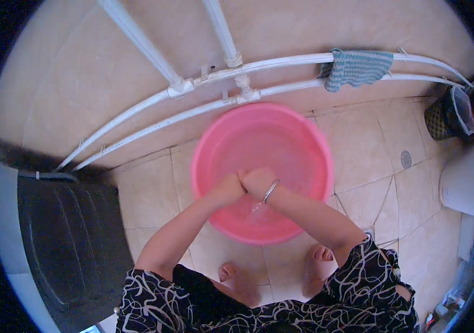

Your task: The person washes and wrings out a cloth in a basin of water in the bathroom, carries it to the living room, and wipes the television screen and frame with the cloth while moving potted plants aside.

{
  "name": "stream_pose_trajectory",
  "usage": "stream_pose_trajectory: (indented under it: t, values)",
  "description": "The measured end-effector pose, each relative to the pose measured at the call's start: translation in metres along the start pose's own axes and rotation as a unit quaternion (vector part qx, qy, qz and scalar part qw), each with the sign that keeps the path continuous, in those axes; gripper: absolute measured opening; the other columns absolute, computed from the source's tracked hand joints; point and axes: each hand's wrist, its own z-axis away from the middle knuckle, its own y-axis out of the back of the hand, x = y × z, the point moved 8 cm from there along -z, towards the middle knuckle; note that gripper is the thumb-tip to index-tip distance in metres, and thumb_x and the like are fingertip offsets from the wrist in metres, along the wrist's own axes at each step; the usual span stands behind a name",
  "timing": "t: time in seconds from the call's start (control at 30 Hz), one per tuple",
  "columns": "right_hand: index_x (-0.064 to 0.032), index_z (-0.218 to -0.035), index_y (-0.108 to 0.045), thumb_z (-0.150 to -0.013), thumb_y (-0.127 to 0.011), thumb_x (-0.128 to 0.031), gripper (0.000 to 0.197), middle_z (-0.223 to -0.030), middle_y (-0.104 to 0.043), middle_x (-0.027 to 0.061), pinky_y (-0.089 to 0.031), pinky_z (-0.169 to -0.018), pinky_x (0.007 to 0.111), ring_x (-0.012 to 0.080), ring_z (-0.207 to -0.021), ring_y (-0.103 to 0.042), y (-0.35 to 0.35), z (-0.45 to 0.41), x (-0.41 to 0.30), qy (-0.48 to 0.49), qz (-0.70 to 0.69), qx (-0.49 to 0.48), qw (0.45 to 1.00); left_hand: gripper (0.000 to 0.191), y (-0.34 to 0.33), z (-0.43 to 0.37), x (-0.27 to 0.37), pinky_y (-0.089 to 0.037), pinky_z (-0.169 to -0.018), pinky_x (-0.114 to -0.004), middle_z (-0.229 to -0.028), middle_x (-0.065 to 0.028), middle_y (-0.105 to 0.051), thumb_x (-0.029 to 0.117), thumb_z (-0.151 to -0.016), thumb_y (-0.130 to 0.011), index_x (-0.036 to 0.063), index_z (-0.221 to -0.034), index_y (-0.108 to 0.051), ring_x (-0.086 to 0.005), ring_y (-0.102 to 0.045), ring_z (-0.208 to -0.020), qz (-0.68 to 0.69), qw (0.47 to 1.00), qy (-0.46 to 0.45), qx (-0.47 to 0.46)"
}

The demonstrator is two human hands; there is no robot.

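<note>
A round pink plastic basin point(208, 137) stands on the tiled floor before me with cloudy water point(258, 145) in it. Both my hands meet over its near half, pressed together at or just above the water. My left hand point(235, 185) is partly hidden behind my right hand point(260, 180), which has a silver bangle point(271, 191) at its wrist. The fingers are blurred and mostly covered, so whether anything lies between the palms is unclear. Below the wrists, light glints on the water near the basin's close side.
White pipes point(287, 63) run along the wall behind the basin, with a teal striped cloth point(360, 66) draped over them. A black-lined waste bin point(441, 114) stands at the right, beyond a floor drain point(405, 159). At the left is a dark-topped appliance or cabinet point(74, 245). My feet point(227, 271) are just behind the basin.
</note>
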Motion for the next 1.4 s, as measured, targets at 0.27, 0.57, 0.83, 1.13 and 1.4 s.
stream_pose_trajectory:
  t: [0.27, 0.57, 0.83, 1.13, 1.4]
  values:
    - [0.0008, -0.097, -0.049, -0.073, -0.048, -0.014, 0.028, -0.079, -0.059, 0.0186, -0.047, -0.063, 0.042, 0.0333, -0.075, -0.058, 0.006, 0.023, 0.031, -0.198, -0.123, -0.029, 0.972, 0.027, -0.002, -0.005, 0.018, -0.045, -0.070, -0.041, -0.090, -0.0169, -0.058, 0.018, -0.073, -0.049, 0.0057, -0.097, -0.054, -0.0312, -0.057, -0.084, -0.232, 0.956, 0.128, -0.127]
    - [-0.0066, -0.091, -0.057, -0.071, -0.052, -0.021, 0.026, -0.091, -0.058, 0.0156, -0.046, -0.071, 0.041, 0.0311, -0.083, -0.056, 0.066, 0.042, 0.001, -0.319, -0.241, -0.049, 0.915, 0.026, 0.044, 0.010, 0.093, -0.046, -0.065, -0.043, -0.083, -0.0172, -0.059, 0.018, -0.069, -0.055, 0.0045, -0.091, -0.052, -0.0319, -0.058, -0.077, -0.369, 0.906, 0.071, -0.196]
    - [-0.0046, -0.084, -0.060, -0.067, -0.053, -0.022, 0.025, -0.085, -0.060, 0.0152, -0.046, -0.066, 0.040, 0.0296, -0.079, -0.057, 0.157, 0.080, -0.048, -0.327, -0.321, -0.082, 0.885, 0.023, 0.076, 0.051, 0.170, -0.046, -0.056, -0.041, -0.072, -0.0168, -0.059, 0.013, -0.070, -0.050, 0.0013, -0.090, -0.047, -0.0300, -0.059, -0.067, -0.422, 0.888, -0.002, -0.182]
    - [-0.0090, -0.106, -0.049, -0.068, -0.059, -0.025, 0.043, -0.066, -0.050, 0.0017, -0.038, -0.048, 0.022, 0.0092, -0.056, -0.047, 0.263, 0.135, -0.120, -0.227, -0.642, -0.110, 0.724, 0.025, 0.139, 0.119, 0.277, -0.043, -0.049, -0.038, -0.068, -0.0126, -0.057, 0.014, -0.068, -0.054, 0.0052, -0.091, -0.048, -0.0262, -0.058, -0.060, -0.311, 0.940, -0.072, -0.118]
    - [-0.0051, -0.110, -0.046, -0.082, -0.043, -0.040, 0.044, -0.080, -0.054, 0.0034, -0.041, -0.063, 0.025, 0.0119, -0.072, -0.051, 0.369, 0.139, -0.133, -0.112, -0.861, 0.079, 0.489, 0.013, 0.154, 0.214, 0.404, -0.023, -0.032, -0.021, -0.049, 0.0023, -0.034, 0.021, -0.080, -0.051, 0.0121, -0.081, -0.041, -0.0070, -0.031, -0.036, 0.721, 0.573, 0.207, -0.331]
